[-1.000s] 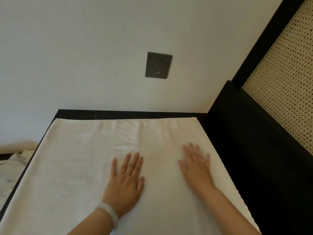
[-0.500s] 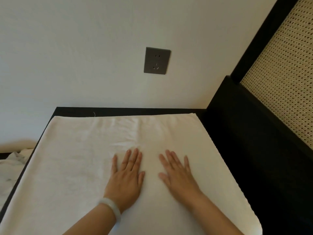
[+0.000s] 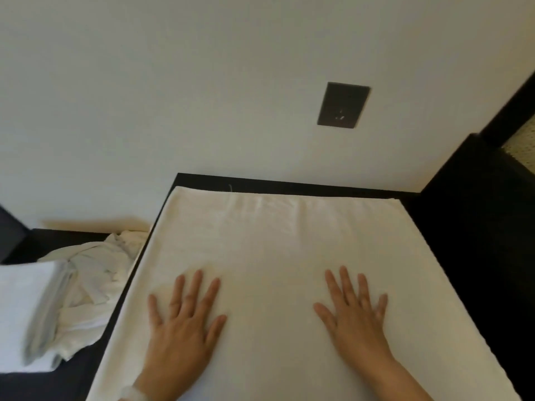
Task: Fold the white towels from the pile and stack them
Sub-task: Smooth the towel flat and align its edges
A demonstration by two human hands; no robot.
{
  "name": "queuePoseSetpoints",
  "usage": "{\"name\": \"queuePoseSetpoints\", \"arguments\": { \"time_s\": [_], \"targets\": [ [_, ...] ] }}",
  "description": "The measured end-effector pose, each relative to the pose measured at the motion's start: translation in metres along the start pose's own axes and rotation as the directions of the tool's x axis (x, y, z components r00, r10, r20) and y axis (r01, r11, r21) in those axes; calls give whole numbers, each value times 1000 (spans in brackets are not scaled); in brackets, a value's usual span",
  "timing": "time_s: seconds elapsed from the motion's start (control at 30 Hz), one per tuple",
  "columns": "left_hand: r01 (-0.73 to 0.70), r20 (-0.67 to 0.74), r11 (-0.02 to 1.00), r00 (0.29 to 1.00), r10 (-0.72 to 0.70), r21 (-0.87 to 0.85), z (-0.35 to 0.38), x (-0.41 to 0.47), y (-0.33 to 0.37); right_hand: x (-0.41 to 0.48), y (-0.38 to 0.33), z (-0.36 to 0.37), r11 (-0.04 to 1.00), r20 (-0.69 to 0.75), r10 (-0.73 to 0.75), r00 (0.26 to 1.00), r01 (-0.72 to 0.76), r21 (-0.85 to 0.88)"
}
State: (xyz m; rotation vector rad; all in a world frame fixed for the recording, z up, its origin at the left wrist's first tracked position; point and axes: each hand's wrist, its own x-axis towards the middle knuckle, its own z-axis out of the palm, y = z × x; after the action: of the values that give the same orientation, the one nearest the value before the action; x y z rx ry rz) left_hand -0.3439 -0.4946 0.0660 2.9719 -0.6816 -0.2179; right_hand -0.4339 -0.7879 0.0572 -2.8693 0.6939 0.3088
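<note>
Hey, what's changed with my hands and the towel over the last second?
The left hand slid leftward across the spread towel, away from the right hand, so the gap between them widened. Nothing was gripped or released. Both hands stay flat on the towel, which lies spread as before.

The spread white cloth towel [image 3: 304, 256] looks matt and finely napped — the dark grey wall socket plate [image 3: 343, 104] smooth, faintly satin.

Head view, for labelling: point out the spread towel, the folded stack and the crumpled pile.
Spread towel [image 3: 289, 241]: head view, its bare middle.
Folded stack [image 3: 20, 308]: head view, its top face.
Crumpled pile [image 3: 95, 270]: head view, its rumpled middle.
</note>
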Motion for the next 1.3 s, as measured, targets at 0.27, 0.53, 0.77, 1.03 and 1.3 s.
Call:
{"name": "queuePoseSetpoints", "arguments": {
  "time_s": [0.27,0.53,0.77,1.03,1.3],
  "targets": [
    [39,-13,999,999,-39,28,2,59,-15,58,-5,-2,998,-84,27,996,-31,-54],
    [43,-5,998,999,-43,41,-9,167,-29,157,-23,-25,998,-87,53,995,-56,-36],
    [-59,-120,998,991,62,31,-14,136,24,123,-78,-34,995,-226,-92,970,82,-52],
    [13,-127,1000,992,-16,-24,4,74,-7,62,-59,-5,973,-168,-222,960,205,-109],
    [125,-105,990,986,-132,-71,8,74,-20,25,-138,-8,921,-272,-385,882,386,-53]
  ]
}}
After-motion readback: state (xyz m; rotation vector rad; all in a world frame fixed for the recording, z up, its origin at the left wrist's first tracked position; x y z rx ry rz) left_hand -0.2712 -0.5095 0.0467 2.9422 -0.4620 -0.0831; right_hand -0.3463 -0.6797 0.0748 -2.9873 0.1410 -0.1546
